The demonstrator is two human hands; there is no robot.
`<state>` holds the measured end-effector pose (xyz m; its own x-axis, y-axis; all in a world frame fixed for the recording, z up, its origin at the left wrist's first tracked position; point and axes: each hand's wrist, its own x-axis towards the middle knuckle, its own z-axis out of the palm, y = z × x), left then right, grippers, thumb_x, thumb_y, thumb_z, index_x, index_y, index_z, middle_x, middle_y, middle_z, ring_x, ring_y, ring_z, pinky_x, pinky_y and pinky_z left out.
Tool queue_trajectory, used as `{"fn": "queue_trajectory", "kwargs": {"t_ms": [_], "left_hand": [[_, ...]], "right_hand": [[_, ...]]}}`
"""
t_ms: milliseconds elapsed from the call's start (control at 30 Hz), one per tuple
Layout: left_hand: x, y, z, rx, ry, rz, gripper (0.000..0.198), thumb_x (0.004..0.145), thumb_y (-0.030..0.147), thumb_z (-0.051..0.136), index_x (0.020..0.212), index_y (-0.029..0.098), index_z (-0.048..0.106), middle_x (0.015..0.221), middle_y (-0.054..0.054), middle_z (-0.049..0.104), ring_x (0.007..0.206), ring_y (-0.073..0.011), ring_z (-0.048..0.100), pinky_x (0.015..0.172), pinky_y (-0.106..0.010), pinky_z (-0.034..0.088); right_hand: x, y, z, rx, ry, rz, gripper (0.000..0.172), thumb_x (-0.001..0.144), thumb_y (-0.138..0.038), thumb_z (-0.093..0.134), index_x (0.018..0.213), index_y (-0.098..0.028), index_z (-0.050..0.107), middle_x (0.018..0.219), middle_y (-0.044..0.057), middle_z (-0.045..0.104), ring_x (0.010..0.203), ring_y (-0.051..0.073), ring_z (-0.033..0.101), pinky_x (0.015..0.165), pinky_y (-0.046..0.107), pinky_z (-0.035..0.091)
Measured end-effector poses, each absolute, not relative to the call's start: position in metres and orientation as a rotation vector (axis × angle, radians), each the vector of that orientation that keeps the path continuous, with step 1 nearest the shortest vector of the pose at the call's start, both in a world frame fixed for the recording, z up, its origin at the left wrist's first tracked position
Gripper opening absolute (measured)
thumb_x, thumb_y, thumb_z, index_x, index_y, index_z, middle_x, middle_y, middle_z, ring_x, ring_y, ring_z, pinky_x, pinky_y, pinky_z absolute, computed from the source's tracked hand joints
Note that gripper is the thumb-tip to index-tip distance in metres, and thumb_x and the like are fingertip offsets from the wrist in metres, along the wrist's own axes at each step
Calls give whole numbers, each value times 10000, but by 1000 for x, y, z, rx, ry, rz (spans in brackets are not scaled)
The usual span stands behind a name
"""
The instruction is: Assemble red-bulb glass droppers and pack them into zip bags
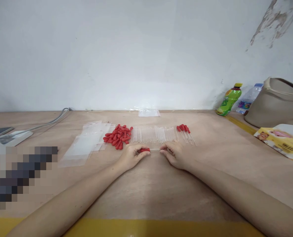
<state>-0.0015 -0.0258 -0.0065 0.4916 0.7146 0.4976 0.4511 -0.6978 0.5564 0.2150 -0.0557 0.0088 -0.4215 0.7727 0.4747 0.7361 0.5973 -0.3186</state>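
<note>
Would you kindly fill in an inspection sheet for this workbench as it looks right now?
Surface: tan table, yellow strip along the near edge.
Job's things: pile of red bulbs, row of clear tubes, finished droppers to its right, clear bags to the left.
Clutter: green bottle, water bottle, beige bag, yellow packet, all at right.
Hands: left hand pinches the red bulb end of one dropper, right hand its clear end.
Cables: grey cable, far left.
Surroundings: white wall, paint peeling top right.

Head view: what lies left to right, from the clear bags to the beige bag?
Clear bags → pile of red bulbs → row of clear tubes → capped droppers → green bottle → water bottle → beige bag.
</note>
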Motion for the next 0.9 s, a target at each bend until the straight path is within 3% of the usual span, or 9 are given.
{"fn": "queue_trajectory", "kwargs": {"t_ms": [200,667,900], "left_hand": [[-2,-26,-8,2386,945,1000,179,779,299,588,861,157,661,806,-45,680,724,-149,610,645,-244,476],[-1,-27,-9,2469,884,1017,152,788,278,577,845,163,658,782,-33,684,692,-140,609,618,-234,461],[0,-26,-7,2461,889,1005,158,785,283,580,856,164,656,771,-32,683,673,-138,608,609,-233,466]], "right_hand": [[213,-53,-1,-1047,-2226,22,144,835,-217,456,766,-179,577,703,18,640,608,124,505,666,279,331],[203,-54,-4,-1188,-2264,-15,247,861,-264,418,696,-181,582,526,-9,515,532,115,435,617,255,297],[200,-54,0,-1266,-2287,77,276,874,-257,407,647,-183,547,551,-15,512,557,110,447,617,245,307]]}}
